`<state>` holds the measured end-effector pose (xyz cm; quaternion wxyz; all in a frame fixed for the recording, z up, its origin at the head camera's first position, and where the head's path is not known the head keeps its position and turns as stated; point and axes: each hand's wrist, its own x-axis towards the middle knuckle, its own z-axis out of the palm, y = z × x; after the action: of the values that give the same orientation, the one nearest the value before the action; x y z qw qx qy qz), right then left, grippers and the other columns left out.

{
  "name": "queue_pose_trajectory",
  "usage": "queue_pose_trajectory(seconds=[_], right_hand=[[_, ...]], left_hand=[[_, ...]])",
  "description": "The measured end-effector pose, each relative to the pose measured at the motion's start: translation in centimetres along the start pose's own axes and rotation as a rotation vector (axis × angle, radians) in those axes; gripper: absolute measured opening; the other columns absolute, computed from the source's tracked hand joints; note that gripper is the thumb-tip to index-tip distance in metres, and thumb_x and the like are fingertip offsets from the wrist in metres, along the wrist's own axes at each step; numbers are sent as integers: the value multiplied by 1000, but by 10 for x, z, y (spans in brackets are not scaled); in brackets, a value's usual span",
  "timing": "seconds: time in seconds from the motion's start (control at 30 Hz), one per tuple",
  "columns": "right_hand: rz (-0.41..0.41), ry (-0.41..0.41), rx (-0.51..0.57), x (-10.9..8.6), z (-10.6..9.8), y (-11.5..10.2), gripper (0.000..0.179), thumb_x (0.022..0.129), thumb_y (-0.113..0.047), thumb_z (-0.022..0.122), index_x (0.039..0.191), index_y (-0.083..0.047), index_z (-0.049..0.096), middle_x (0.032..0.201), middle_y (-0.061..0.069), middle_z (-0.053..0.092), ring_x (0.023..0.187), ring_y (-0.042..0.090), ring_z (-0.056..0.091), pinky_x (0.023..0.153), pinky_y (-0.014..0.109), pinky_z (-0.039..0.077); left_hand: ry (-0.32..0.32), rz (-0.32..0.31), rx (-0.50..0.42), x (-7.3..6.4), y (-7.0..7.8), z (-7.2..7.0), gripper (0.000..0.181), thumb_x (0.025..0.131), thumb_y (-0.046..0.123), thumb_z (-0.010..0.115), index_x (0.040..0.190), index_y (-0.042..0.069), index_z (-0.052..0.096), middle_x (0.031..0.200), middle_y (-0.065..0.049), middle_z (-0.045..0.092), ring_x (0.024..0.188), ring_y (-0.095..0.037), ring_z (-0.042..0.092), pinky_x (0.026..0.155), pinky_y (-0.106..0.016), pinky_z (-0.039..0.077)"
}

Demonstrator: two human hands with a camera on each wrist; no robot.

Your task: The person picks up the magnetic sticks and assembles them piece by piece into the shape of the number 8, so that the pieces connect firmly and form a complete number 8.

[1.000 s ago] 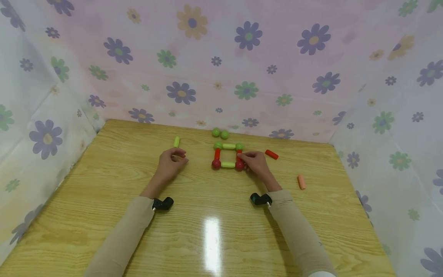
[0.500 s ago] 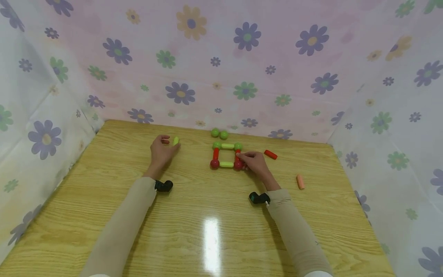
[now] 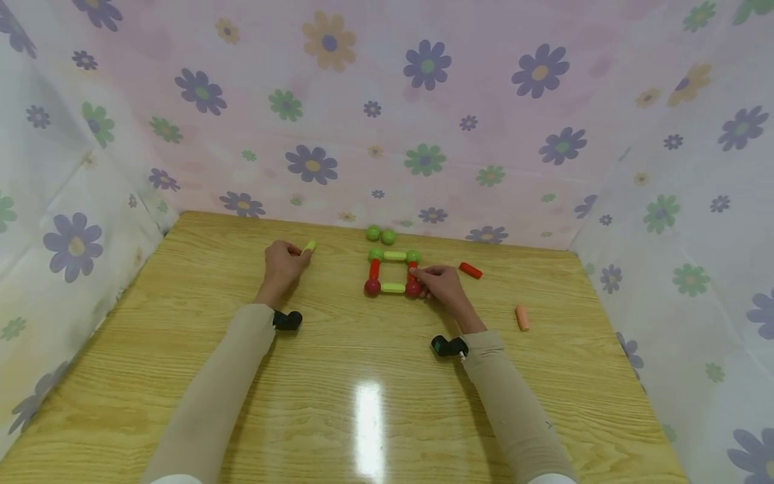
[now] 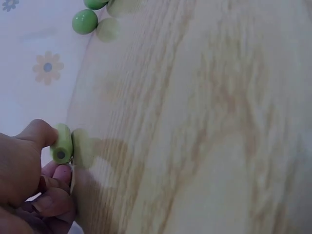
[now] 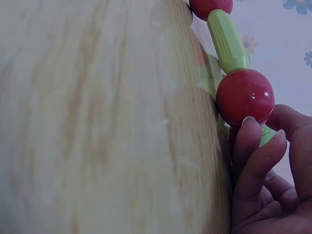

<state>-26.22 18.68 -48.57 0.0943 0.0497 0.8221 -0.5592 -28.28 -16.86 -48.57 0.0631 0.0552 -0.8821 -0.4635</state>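
Note:
My left hand (image 3: 283, 264) pinches a yellow-green magnetic rod (image 3: 309, 247) between thumb and fingers, low over the back left of the table. In the left wrist view, the dark round end of that rod (image 4: 62, 146) faces the camera. A square of rods and balls lies at the back middle, with green balls at its far corners and a red ball (image 3: 372, 288) at near left. My right hand (image 3: 444, 286) grips its right-hand red rod (image 3: 413, 266). Fingertips touch the near right red ball (image 5: 245, 97) in the right wrist view; the hand partly hides that corner.
Two loose green balls (image 3: 381, 234) sit behind the square, near the flowered backdrop (image 3: 338, 134). To the right of my right hand lie a loose red rod (image 3: 470, 270) and an orange rod (image 3: 523, 317). Flowered cloth also walls both sides of the wooden table (image 3: 338, 376).
My left hand has moved away and left to the yellow-green rod and taken it between its fingers, turning it slightly. The right hand stays on the square.

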Motion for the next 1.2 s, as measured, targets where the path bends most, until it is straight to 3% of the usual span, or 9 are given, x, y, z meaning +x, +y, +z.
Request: queue_pose_trajectory(seconds=[0.2,0.33,0.5,0.57,0.63,0.73,0.87,0.97,1.2], right_hand=[[3,6,-3,0,0,-1,44,95,-41,72,112,0,72,77,2,69,58,10,62,55,23,50],[8,-1,0,0,0,0,46,95,-42,72,112,0,72,76,1,68,57,10,62,55,23,50],[5,0,5,0,-1,0,43,95,-41,72,111,0,72,77,1,68,57,10,62,55,23,50],[8,2,4,-1,0,0,43,95,-40,72,111,-1,72,78,2,69,58,10,62,55,23,50],[13,3,1,-1,0,-1,43,95,-41,72,111,-1,72,79,2,69,58,10,62,55,23,50],[20,5,-1,-2,1,-1,43,95,-41,72,112,-2,72,80,3,69,59,10,62,55,23,49],[26,9,5,-3,1,-2,43,95,-42,72,112,-2,72,80,3,69,59,11,63,54,23,49],[25,7,6,-2,1,-2,42,95,-42,72,112,-3,72,80,3,69,60,11,63,54,23,50],[16,-1,-10,-1,1,0,41,95,-41,71,112,-3,72,79,2,69,61,11,63,55,24,50]], left_hand=[[-64,18,43,-4,3,-6,36,98,22,66,107,-13,71,105,-31,68,84,-34,65,76,-44,55],[-108,-16,-30,-8,-2,-9,40,100,27,63,113,-11,71,111,-29,69,93,-36,67,81,-45,55],[-129,-130,-182,-13,-9,-11,51,100,40,65,123,-5,69,126,-24,65,107,-33,62,88,-40,52],[-127,-201,-245,-15,-10,-12,55,97,44,68,126,-3,69,124,-19,64,101,-25,61,82,-33,51],[-144,-263,-321,-17,-10,-12,58,96,45,70,131,-1,66,114,-12,64,84,-16,58,70,-26,47],[-233,-320,-503,-21,-6,-11,60,100,40,65,140,-4,56,104,-3,60,66,-5,46,56,-19,38],[-397,-334,-697,-30,2,-6,54,109,27,51,148,-8,41,100,-2,56,63,-2,40,53,-16,34],[-478,-330,-706,-38,6,-1,50,110,23,47,148,-9,40,100,-1,56,65,-1,41,54,-15,35],[-630,-287,-699,-61,11,13,48,109,19,50,146,-11,43,102,2,74,58,2,41,50,-12,34]])
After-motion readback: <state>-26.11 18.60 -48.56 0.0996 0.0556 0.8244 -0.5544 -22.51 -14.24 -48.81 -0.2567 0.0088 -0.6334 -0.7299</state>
